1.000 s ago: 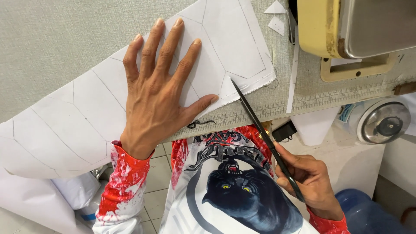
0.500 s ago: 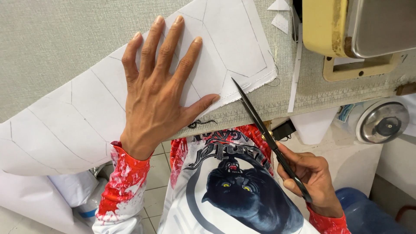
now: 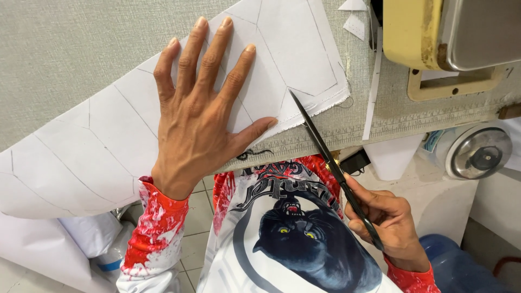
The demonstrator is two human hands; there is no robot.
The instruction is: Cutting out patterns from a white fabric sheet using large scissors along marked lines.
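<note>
My left hand (image 3: 201, 103) lies flat, fingers spread, on a long white fabric sheet (image 3: 81, 152) marked with drawn pattern lines. The sheet rests on a grey-green table (image 3: 65, 49) and hangs over its near edge. My right hand (image 3: 388, 220) grips black scissors (image 3: 325, 154) below the table edge. The blades point up and left, with the tip at the sheet's frayed right edge, just right of my left thumb.
A cream sewing machine (image 3: 434, 32) stands at the top right. Small white scraps (image 3: 355, 16) and a thin white strip (image 3: 372, 92) lie near it. A metal wheel (image 3: 480, 154) and a blue bottle (image 3: 461, 268) sit under the table; white bags (image 3: 92, 233) lie at lower left.
The scissors have pushed slightly further up toward the sheet's right edge. My left hand stays pressed flat in the same place.
</note>
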